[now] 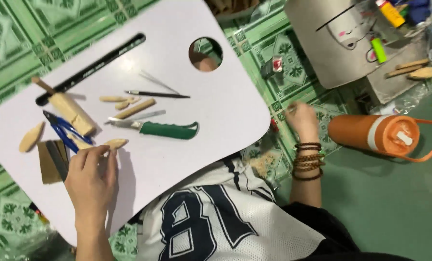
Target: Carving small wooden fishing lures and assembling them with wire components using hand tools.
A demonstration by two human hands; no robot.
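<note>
On white lap board (187, 159): left hand (91, 181) grip loose, fingertips on wood sliver (115, 143); right hand (300, 118) off-edge, grip unclear.

One green-handled knife (162, 128), one black file (91, 68), one blue pliers (63, 130), one orange flask (380, 135), two lighters (378, 50), and several carved wood pieces (31, 137).

bright, even indoor light; short soft shadows fall beside the tools on the white board (187, 145); right hand (300, 118) motion-blurred, frame edges slightly soft and stretched
</note>
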